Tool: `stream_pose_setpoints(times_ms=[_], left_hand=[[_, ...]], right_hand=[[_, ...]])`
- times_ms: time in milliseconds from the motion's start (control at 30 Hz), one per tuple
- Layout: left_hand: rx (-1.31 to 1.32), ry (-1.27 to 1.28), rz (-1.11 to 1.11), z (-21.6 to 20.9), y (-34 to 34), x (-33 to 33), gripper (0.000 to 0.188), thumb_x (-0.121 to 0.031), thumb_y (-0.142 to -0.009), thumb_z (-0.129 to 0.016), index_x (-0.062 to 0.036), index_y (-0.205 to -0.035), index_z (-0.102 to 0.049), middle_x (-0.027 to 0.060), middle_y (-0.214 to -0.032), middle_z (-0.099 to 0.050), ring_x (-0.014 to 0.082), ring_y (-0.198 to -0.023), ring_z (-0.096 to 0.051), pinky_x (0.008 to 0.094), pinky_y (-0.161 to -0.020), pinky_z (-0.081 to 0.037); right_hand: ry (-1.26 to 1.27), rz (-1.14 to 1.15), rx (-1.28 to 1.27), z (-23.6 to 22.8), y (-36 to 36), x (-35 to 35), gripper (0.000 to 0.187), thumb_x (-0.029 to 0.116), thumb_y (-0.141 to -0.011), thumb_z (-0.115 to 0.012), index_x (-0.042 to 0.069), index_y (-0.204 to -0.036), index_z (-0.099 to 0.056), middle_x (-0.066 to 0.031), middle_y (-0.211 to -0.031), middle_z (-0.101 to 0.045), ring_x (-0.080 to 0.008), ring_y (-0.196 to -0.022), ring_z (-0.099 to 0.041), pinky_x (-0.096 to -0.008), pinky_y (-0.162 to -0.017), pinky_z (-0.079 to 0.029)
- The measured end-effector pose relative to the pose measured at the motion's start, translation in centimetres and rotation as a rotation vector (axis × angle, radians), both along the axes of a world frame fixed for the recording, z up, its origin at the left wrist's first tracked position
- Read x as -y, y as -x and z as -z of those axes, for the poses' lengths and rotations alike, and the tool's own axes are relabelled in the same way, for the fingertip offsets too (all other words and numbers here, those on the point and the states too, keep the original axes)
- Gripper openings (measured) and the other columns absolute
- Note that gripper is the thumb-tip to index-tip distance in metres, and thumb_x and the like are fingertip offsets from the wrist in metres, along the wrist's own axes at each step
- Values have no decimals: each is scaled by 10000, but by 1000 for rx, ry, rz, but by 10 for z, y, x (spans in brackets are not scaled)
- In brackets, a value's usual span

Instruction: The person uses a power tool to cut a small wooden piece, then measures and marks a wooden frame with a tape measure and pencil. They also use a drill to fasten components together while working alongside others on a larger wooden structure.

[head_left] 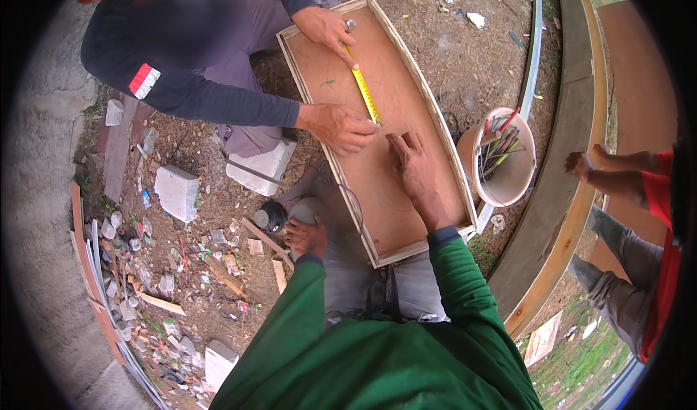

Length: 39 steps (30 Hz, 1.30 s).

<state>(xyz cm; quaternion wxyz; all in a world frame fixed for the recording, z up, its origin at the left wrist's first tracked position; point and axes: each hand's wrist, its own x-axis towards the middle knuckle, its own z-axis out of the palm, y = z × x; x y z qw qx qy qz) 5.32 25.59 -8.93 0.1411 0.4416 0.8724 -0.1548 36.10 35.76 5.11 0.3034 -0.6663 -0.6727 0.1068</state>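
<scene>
A shallow wooden tray-like frame with a brown panel base lies across my lap, slanting away to the upper left. My right hand rests on the panel with fingers curled and pinched; whatever they may hold is hidden. Beside the frame's left edge, my left hand curves round a rounded grey-and-black power tool, its exact kind unclear. A co-worker's hands stretch a yellow tape measure along the panel. Its near end lies by the co-worker's lower hand, close to my right fingertips.
A white bucket of hand tools stands right of the frame. Beyond it run a long board and a metal strip. Concrete blocks, wood offcuts and litter cover the left ground. Another person in red is at right.
</scene>
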Motion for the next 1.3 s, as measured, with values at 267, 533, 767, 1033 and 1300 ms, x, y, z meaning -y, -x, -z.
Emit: stream_pose_setpoints(times_ms=[267,533,767,1033,1300], left_hand=[[-94,-26,20,8,-5,2,936,-678,-991,-568,33,-1586,-437,273,-1575,-518,497,-1416,-552,591,-1199,-403],[-185,-110,71,21,0,7,911,-701,-938,-618,10,-1494,-500,221,-1388,-604,432,-1236,-655,546,-1068,-485],[-47,58,28,15,1,2,948,-686,-1020,-496,36,-1624,-384,284,-1586,-508,504,-1383,-591,587,-1192,-416],[-284,-145,110,32,-6,9,889,-708,-1007,-510,25,-1511,-490,250,-1451,-585,462,-1271,-653,571,-1108,-476],[-223,-134,94,33,-1,9,806,-689,-991,-547,9,-1395,-545,212,-1298,-624,434,-1165,-687,550,-1038,-502]], right_hand=[[80,-66,120,18,-5,1,515,93,-930,-655,127,-1443,-680,-112,-1099,-592,-328,-1116,-581,-460,-1021,-493],[34,-87,252,18,-4,-2,532,103,-955,-612,114,-1486,-649,-114,-1113,-610,-311,-1128,-588,-447,-1056,-475],[-32,-72,274,21,-2,0,526,93,-929,-621,86,-1453,-662,-112,-1137,-642,-301,-1141,-608,-437,-1064,-472],[-26,-61,278,33,-4,-1,616,94,-860,-715,93,-1472,-648,-113,-1136,-634,-309,-1149,-611,-451,-1082,-478],[-46,-60,281,28,-1,-3,520,125,-914,-654,56,-1429,-677,-104,-1108,-650,-291,-1122,-617,-434,-1066,-484]])
